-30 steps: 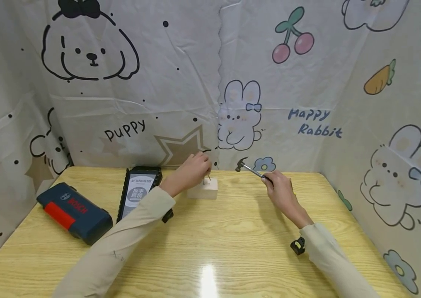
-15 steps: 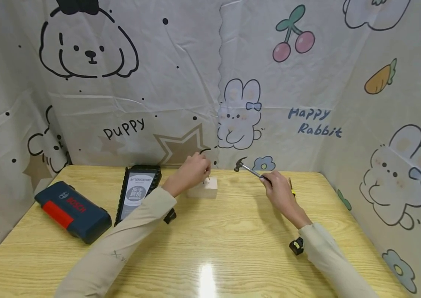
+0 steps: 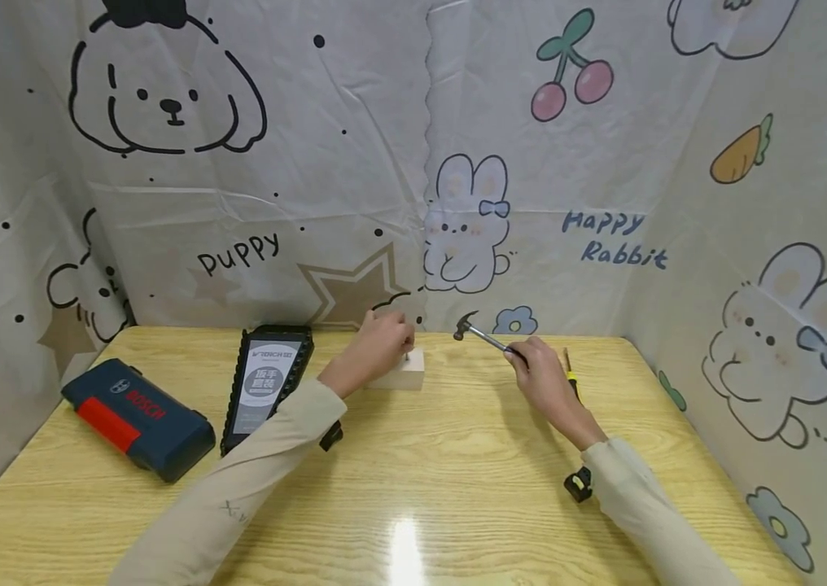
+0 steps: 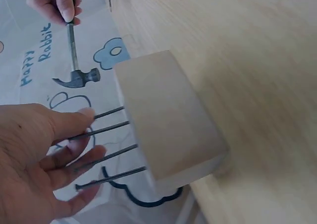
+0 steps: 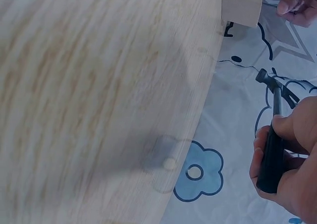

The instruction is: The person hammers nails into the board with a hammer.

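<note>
A pale wooden block stands toward the back of the table. In the left wrist view, several thin dark nails stick out of one face of the block, roughly side by side. My left hand is at these nails, pinching one between thumb and forefinger; its other fingers lie loosely curled beside the rest. To the right, my right hand grips the black handle of a small claw hammer and holds it raised over the table. The hammer head points toward the block, some way apart from it.
A dark blue and red Bosch case lies at the left, next to a black wrench set case partly behind my left sleeve. A tool with a yellow and black handle lies behind my right hand. Printed cloth encloses the table's back and sides.
My left hand has lowered slightly onto the nails, its fingers now closer to the block. The right hand and hammer stay almost in place. The head view has shifted a little.
</note>
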